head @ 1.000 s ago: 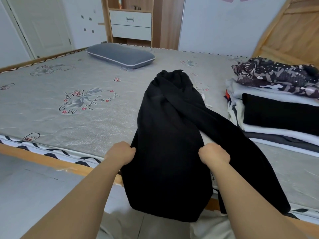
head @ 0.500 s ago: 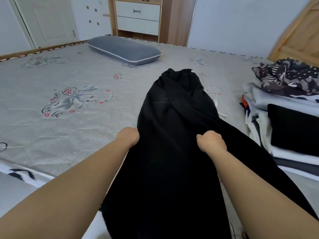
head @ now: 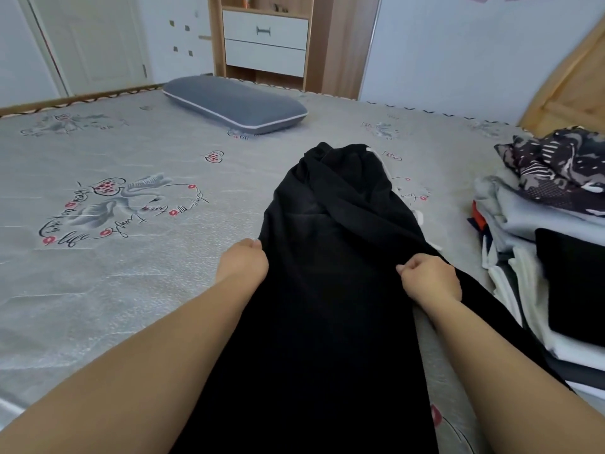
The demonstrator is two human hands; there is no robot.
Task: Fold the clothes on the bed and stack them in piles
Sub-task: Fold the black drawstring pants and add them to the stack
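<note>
A long black garment point(head: 330, 257) lies lengthwise on the grey mattress point(head: 131, 290), running from the near edge toward the middle of the bed. My left hand point(head: 244, 262) grips its left edge with curled fingers. My right hand point(head: 429, 276) grips its right edge in a fist. A second black strip of the garment trails off to the right behind my right forearm. A pile of folded clothes point(head: 537, 257) in white, black and grey stands at the right edge of the bed, topped by a crumpled dark patterned piece point(head: 563, 168).
A grey pillow point(head: 234, 104) lies at the far side of the mattress. Behind it stand a wooden cabinet with white drawers point(head: 265, 40) and a white door point(head: 88, 44). A wooden headboard point(head: 569, 83) rises at the far right.
Both hands have moved forward over the bed with the black garment, so more of it lies on the mattress. The view has shifted closer in and slightly left.
</note>
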